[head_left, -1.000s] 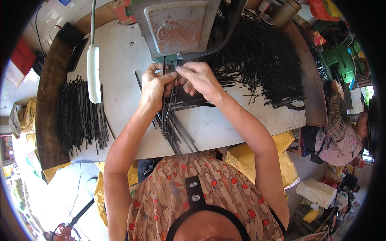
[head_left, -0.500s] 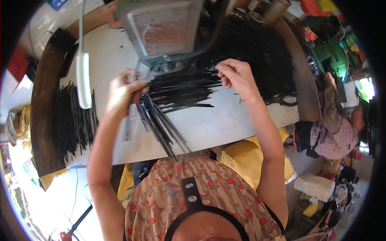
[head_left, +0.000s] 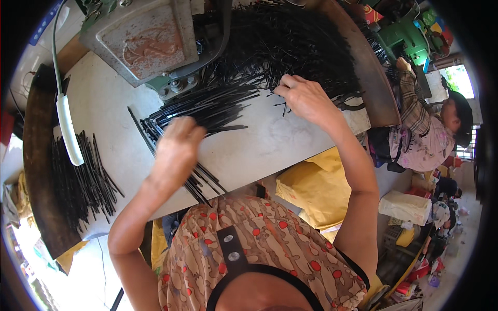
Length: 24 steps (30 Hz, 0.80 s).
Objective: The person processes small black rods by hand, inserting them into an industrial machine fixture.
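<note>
The person's left hand (head_left: 180,147) is covering the middle of a slanting bundle (head_left: 206,182) of thin black sticks, whose ends are showing on both sides of it. The lower ends are reaching past the front edge of the pale table (head_left: 270,150), toward the patterned apron (head_left: 249,243). The right hand (head_left: 306,99) is bending its fingers down at the near edge of a large black pile (head_left: 311,44), with a few loose sticks poking out just beside the fingertips. The left hand is blurred and the right one's fingertips are partly hidden, so I cannot tell whether either is gripping a stick.

Between the two hands, a middle row (head_left: 218,106) of black sticks is lying roughly crosswise, its left ends meeting the slanting bundle. A grey and green machine (head_left: 148,44) is standing just behind that row. On the left of the table, a separate heap (head_left: 85,181) is lying under a white lamp (head_left: 69,129). A black-handled tool (head_left: 351,101) is resting near the right wrist, by the brown side board (head_left: 376,67).

A yellow sheet (head_left: 316,189) is hanging below the front edge. Farther right, a co-worker (head_left: 428,147) is sitting at a green machine (head_left: 404,41), one hand reaching toward it.
</note>
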{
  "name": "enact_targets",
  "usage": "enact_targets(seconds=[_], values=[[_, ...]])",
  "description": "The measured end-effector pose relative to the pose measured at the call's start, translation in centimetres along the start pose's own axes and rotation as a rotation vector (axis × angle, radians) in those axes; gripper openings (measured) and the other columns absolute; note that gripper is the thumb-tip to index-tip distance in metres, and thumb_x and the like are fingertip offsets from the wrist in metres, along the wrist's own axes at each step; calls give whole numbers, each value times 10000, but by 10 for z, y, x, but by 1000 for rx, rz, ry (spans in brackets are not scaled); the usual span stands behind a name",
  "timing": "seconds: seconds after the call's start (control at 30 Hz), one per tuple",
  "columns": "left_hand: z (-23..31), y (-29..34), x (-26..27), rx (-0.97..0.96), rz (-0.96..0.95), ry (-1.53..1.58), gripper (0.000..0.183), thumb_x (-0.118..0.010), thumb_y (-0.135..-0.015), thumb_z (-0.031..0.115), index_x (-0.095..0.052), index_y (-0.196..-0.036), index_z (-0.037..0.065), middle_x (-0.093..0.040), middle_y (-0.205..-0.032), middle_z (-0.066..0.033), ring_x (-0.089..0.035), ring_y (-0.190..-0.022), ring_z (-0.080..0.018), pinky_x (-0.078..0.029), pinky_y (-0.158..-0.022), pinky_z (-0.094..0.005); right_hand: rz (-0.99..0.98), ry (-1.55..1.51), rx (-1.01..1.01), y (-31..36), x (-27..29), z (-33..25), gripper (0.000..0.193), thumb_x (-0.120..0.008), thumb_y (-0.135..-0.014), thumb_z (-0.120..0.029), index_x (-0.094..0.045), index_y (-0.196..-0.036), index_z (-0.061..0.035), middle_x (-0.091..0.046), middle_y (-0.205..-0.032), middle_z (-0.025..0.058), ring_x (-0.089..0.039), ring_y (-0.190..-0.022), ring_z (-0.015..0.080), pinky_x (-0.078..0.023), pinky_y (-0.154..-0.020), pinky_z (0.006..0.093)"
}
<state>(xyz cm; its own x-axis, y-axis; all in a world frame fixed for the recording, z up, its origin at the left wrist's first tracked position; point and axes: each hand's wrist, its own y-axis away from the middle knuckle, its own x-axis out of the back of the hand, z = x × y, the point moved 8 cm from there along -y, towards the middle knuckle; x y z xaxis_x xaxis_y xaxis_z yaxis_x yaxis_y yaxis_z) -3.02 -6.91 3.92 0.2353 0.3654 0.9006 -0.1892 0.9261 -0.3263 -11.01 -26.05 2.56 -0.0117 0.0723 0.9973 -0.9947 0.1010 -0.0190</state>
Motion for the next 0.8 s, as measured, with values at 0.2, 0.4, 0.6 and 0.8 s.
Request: enact_targets(seconds=[0.2, 0.4, 0.6, 0.8], values=[[28, -25, -44, -110, -27, -122, 150, -546, -594, 6, -508, -739, 8, -451, -799, -102, -456, -783, -226, -399, -660, -303, 39, 36, 54, 8, 6, -9, 218, -511, -660, 26, -550, -873, -2, -484, -961, 110, -518, -863, 262, -467, -715, 349], [28, -31, -49, -151, -23, -202, 108, -540, -609, 31, -506, -710, 12, -448, -788, -101, -450, -776, -218, -386, -650, -309, 113, 7, 82, -11, -8, -7, 263, -499, -679, 30, -539, -939, 16, -476, -982, 103, -542, -861, 243, -485, -691, 330], [16, -24, -27, -24, 20, 47, 153, -512, -680, -27, -497, -832, -24, -504, -865, -138, -491, -780, -290, -406, -699, -354, 285, 5, 102, -29, -11, -10, 183, -540, -648, 38, -556, -830, 23, -504, -908, 95, -572, -792, 240, -507, -628, 312], [-13, -21, 0, 126, 153, 172, 127, -547, -711, -25, -493, -823, 3, -486, -756, -136, -502, -714, -317, -422, -625, -381, 300, -192, 19, -34, -2, 1, 133, -538, -720, -21, -565, -850, -13, -548, -873, 95, -581, -720, 260, -505, -638, 317]])
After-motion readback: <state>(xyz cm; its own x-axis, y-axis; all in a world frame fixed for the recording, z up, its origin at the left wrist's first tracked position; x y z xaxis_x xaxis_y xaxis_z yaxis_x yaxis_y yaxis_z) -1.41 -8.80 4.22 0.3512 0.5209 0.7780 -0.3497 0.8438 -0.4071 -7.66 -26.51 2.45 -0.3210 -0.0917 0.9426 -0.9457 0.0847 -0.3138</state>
